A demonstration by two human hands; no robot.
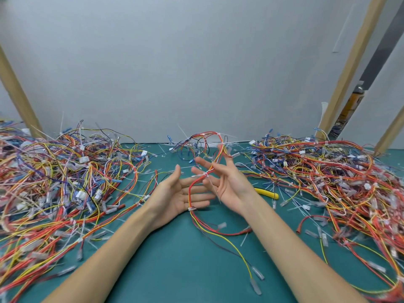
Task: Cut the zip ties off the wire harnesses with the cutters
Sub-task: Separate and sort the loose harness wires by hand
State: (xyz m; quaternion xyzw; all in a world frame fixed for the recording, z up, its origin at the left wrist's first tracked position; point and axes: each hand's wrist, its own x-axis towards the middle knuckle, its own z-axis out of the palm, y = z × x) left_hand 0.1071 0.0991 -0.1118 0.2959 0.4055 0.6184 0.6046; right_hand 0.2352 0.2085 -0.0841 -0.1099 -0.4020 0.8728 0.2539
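Observation:
Both palms face up over the green mat at the centre. A red, orange and yellow wire harness runs across them and loops up toward the wall. Its strands drape over the straight fingers of my left hand and my right hand. A white zip tie binds the strands between the two hands, its clear tail hanging down. A small white connector sits on the harness at my left palm's edge. The yellow-handled cutters lie on the mat just right of my right wrist, untouched.
Large tangled heaps of coloured harnesses lie at the left and right. A smaller bundle lies against the grey wall behind. Wooden posts stand at the far left and right. Cut tie scraps dot the mat.

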